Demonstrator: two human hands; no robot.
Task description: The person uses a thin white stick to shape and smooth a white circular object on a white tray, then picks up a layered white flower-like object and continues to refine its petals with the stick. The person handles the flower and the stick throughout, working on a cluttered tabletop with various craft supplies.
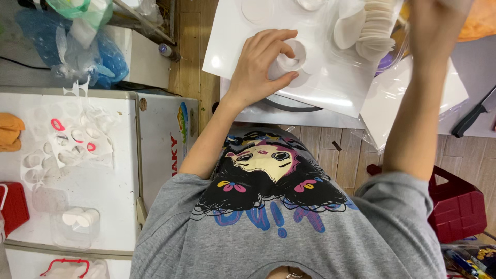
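Nearest the camera, a grey shirt (pixel 289 227) with a cartoon print is filling the lower frame, both forearms reaching up from it toward a pale table (pixel 465 82).

Item, left side: a white cabinet top (pixel 103 186) is carrying a punched-out white sheet scrap (pixel 67 139) full of round holes, a clear plastic tub (pixel 77 222) holding a few white discs, an orange cloth (pixel 9 132) at the edge, and a red box (pixel 13 206) half out of frame. Farther up, blue plastic bags (pixel 103 62) are lying heaped.

Item, right side: a red crate (pixel 457 206) is sitting on the wood-look floor, beside the right arm.

Item, centre: the left hand (pixel 261 62) is resting on a glossy white sheet (pixel 243 46), its fingers curled together and its thumb pressing against a white ring-shaped cutter (pixel 290 56), which is standing on the sheet near its lower edge. The fingers are clamping the ring from above and the side.

Item, beyond: a leaning stack of white discs (pixel 374 26) is lying inside clear plastic wrap on the far part of the sheet, just right of the cutter. Faint round outlines are showing on the sheet near the top edge.

Item, far right: the right hand (pixel 439 20) is raised and blurred at the top of the frame; whether its fingers are apart or closed cannot be told. A black-handled knife (pixel 473 119) is lying at the table's right edge.
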